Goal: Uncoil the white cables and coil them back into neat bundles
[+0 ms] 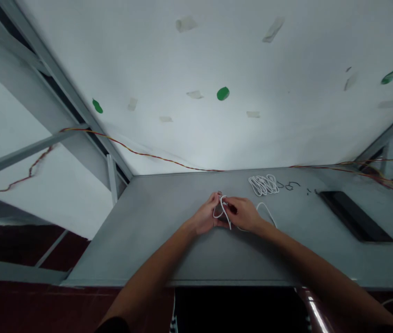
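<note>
A thin white cable [220,213] is looped between my two hands, just above the grey table. My left hand [206,215] grips the cable at the top of its loop, the fingers bent around it. From the right, my right hand [244,213] pinches the same cable close to the left fingertips. One end of the cable points down toward me between the hands. Another stretch of it curves out behind my right wrist onto the tabletop. The fingers partly hide where the strands cross.
A coiled bundle of white cable [263,185] lies beyond my right hand, with short dark wire pieces [289,187] beside it. Farther right rests a flat black device [355,216]. A twisted red and yellow wire [154,156] runs along the white back panel [196,55].
</note>
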Demonstrator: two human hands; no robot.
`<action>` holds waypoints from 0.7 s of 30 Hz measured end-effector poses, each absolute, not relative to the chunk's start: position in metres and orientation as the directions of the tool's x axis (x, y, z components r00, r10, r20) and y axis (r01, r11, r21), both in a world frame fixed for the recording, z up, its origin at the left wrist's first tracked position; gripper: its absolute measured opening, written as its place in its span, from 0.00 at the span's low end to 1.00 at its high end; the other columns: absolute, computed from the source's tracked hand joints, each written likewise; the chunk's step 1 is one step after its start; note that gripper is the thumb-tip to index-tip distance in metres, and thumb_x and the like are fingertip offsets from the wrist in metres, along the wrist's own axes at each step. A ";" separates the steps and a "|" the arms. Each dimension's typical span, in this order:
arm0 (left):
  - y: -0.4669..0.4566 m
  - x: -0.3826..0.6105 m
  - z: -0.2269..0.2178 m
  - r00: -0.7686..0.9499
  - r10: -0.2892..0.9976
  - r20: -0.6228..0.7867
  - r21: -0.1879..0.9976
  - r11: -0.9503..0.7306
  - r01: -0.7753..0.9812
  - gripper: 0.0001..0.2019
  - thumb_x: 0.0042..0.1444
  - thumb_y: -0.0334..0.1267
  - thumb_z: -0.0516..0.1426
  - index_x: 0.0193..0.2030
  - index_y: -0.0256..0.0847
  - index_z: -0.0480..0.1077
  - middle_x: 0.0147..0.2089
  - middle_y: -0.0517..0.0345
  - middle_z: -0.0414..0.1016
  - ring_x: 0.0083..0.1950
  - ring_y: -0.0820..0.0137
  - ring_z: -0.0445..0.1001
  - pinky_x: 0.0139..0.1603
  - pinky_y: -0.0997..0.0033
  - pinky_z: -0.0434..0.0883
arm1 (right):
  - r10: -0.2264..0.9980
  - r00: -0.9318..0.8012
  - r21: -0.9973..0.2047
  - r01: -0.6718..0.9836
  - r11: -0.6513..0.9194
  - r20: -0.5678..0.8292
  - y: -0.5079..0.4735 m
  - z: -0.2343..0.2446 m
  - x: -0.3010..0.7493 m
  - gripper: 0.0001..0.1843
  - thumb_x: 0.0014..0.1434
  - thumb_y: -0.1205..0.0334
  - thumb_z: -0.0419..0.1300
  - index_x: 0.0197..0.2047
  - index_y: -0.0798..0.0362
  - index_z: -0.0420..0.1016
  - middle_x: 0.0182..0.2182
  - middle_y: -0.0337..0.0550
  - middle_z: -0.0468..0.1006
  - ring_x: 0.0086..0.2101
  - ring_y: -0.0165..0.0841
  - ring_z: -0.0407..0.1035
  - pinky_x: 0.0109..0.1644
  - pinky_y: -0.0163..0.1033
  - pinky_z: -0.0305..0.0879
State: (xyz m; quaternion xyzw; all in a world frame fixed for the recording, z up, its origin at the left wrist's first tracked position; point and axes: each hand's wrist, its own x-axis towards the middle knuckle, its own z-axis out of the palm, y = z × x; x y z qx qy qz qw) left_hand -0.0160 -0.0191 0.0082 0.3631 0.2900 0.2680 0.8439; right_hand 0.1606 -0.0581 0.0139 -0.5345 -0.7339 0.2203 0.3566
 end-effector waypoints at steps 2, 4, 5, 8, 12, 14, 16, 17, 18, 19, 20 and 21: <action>-0.020 -0.013 0.006 0.667 0.683 -0.298 0.792 0.567 -0.226 0.30 0.54 0.66 0.67 0.47 0.45 0.65 0.44 0.56 0.76 0.35 0.68 0.77 0.35 0.63 0.80 | 0.935 -0.196 -0.686 0.637 0.351 0.297 -0.059 0.014 0.157 0.05 0.59 0.64 0.61 0.31 0.50 0.76 0.27 0.42 0.76 0.26 0.31 0.61 0.35 0.38 0.53; -0.020 -0.013 0.004 0.639 0.705 -0.309 0.805 0.551 -0.219 0.29 0.55 0.65 0.67 0.46 0.45 0.65 0.42 0.59 0.75 0.34 0.70 0.76 0.33 0.68 0.78 | 0.941 -0.162 -0.701 0.632 0.331 0.298 -0.059 0.015 0.157 0.08 0.61 0.62 0.60 0.29 0.50 0.75 0.25 0.41 0.75 0.26 0.30 0.61 0.34 0.38 0.53; -0.018 -0.013 0.004 0.625 0.713 -0.318 0.807 0.549 -0.216 0.28 0.56 0.65 0.67 0.46 0.45 0.65 0.40 0.60 0.74 0.33 0.71 0.75 0.31 0.71 0.76 | 0.947 -0.133 -0.723 0.618 0.310 0.293 -0.058 0.016 0.157 0.10 0.62 0.60 0.59 0.29 0.51 0.75 0.24 0.40 0.73 0.26 0.30 0.60 0.34 0.38 0.53; -0.013 -0.015 0.004 0.587 0.732 -0.346 0.799 0.557 -0.225 0.24 0.59 0.61 0.66 0.45 0.44 0.66 0.38 0.62 0.73 0.30 0.74 0.73 0.27 0.77 0.71 | 0.972 -0.048 -0.840 0.494 0.222 0.229 -0.055 0.017 0.162 0.15 0.64 0.52 0.59 0.33 0.51 0.80 0.22 0.39 0.71 0.25 0.30 0.60 0.32 0.38 0.54; -0.006 -0.019 0.004 0.554 0.735 -0.392 0.760 0.598 -0.256 0.19 0.65 0.55 0.64 0.43 0.43 0.65 0.39 0.58 0.76 0.26 0.76 0.69 0.26 0.77 0.69 | 0.996 0.008 -0.966 0.245 0.086 0.091 -0.051 0.015 0.171 0.23 0.61 0.40 0.63 0.40 0.53 0.83 0.23 0.38 0.71 0.22 0.30 0.60 0.27 0.38 0.55; -0.004 -0.021 0.003 0.561 0.724 -0.401 0.748 0.613 -0.255 0.17 0.66 0.53 0.62 0.44 0.43 0.65 0.41 0.54 0.79 0.28 0.74 0.72 0.28 0.75 0.71 | 0.996 0.039 -0.978 0.196 0.068 0.077 -0.050 0.013 0.173 0.25 0.58 0.38 0.65 0.41 0.53 0.84 0.22 0.38 0.71 0.22 0.30 0.60 0.27 0.38 0.56; -0.004 -0.023 0.001 0.594 0.699 -0.398 0.742 0.626 -0.240 0.17 0.67 0.54 0.61 0.46 0.43 0.66 0.42 0.51 0.80 0.33 0.69 0.78 0.33 0.70 0.76 | 0.990 0.070 -0.967 0.234 0.100 0.120 -0.050 0.013 0.173 0.23 0.58 0.40 0.66 0.40 0.52 0.84 0.22 0.38 0.71 0.23 0.30 0.61 0.28 0.38 0.57; -0.004 -0.024 0.001 0.619 0.680 -0.392 0.740 0.633 -0.227 0.18 0.67 0.55 0.61 0.48 0.43 0.66 0.42 0.51 0.81 0.36 0.65 0.80 0.36 0.66 0.78 | 0.985 0.077 -0.952 0.278 0.130 0.157 -0.050 0.013 0.172 0.21 0.59 0.42 0.66 0.40 0.52 0.85 0.23 0.39 0.72 0.24 0.30 0.62 0.28 0.38 0.58; -0.005 -0.024 0.000 0.647 0.659 -0.385 0.739 0.640 -0.212 0.19 0.66 0.56 0.61 0.49 0.43 0.66 0.42 0.50 0.81 0.39 0.62 0.82 0.38 0.62 0.79 | 0.977 0.079 -0.931 0.326 0.161 0.197 -0.051 0.014 0.171 0.19 0.60 0.44 0.65 0.39 0.51 0.85 0.25 0.40 0.74 0.25 0.31 0.64 0.29 0.38 0.60; -0.006 -0.024 0.000 0.672 0.638 -0.376 0.740 0.644 -0.197 0.20 0.66 0.57 0.61 0.50 0.44 0.67 0.42 0.51 0.80 0.40 0.60 0.83 0.40 0.59 0.80 | 0.969 0.079 -0.909 0.371 0.190 0.234 -0.052 0.015 0.169 0.17 0.61 0.46 0.65 0.39 0.51 0.85 0.29 0.42 0.76 0.26 0.31 0.66 0.30 0.38 0.61; -0.007 -0.024 0.000 0.692 0.622 -0.366 0.743 0.643 -0.185 0.21 0.66 0.58 0.61 0.51 0.44 0.66 0.42 0.51 0.80 0.40 0.59 0.83 0.40 0.58 0.80 | 0.960 0.078 -0.888 0.406 0.215 0.268 -0.053 0.016 0.168 0.15 0.61 0.48 0.65 0.38 0.51 0.85 0.34 0.45 0.79 0.28 0.30 0.67 0.31 0.38 0.63; -0.008 -0.024 0.000 0.705 0.611 -0.359 0.748 0.640 -0.174 0.21 0.66 0.59 0.61 0.52 0.44 0.66 0.41 0.53 0.79 0.39 0.60 0.83 0.39 0.58 0.80 | 0.953 0.075 -0.872 0.430 0.234 0.293 -0.054 0.017 0.167 0.15 0.61 0.49 0.65 0.38 0.51 0.85 0.41 0.48 0.80 0.28 0.29 0.68 0.32 0.38 0.65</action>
